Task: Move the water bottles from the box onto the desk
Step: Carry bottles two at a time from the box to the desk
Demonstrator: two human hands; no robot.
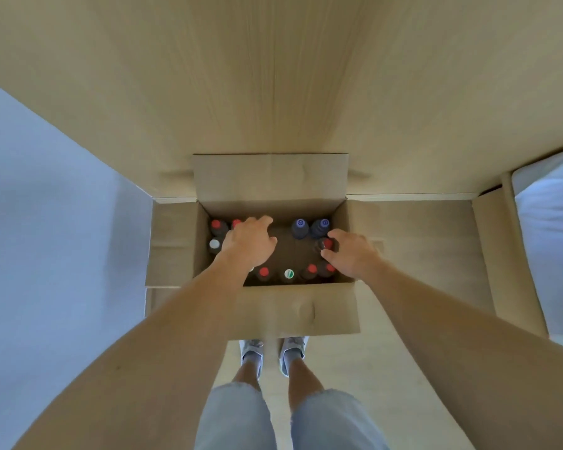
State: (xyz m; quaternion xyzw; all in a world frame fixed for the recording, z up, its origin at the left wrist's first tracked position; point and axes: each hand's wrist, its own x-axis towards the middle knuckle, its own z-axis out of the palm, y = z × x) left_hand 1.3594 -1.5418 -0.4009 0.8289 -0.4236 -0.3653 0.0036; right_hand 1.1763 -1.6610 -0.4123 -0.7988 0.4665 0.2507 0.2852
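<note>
Counter [273,76] bare; about 10 bottles remain in cardboard box [270,177]. Left hand [249,243] spread, empty; right hand [350,254] fingers closing around red-capped bottle [326,244].

Pale wood-grain floor [387,368]; bluish-white wall [46,238] at left; white cushioned furniture [553,228] at right; soft light.

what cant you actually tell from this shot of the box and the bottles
Head view only:
- How many bottles the left hand covers: it hides part of the far-left cluster in the box.
- Whether the right hand has closed its grip on the red-capped bottle: fingers curl around it, contact unclear.
- Bottle labels and fill levels: only caps show from above.
</note>
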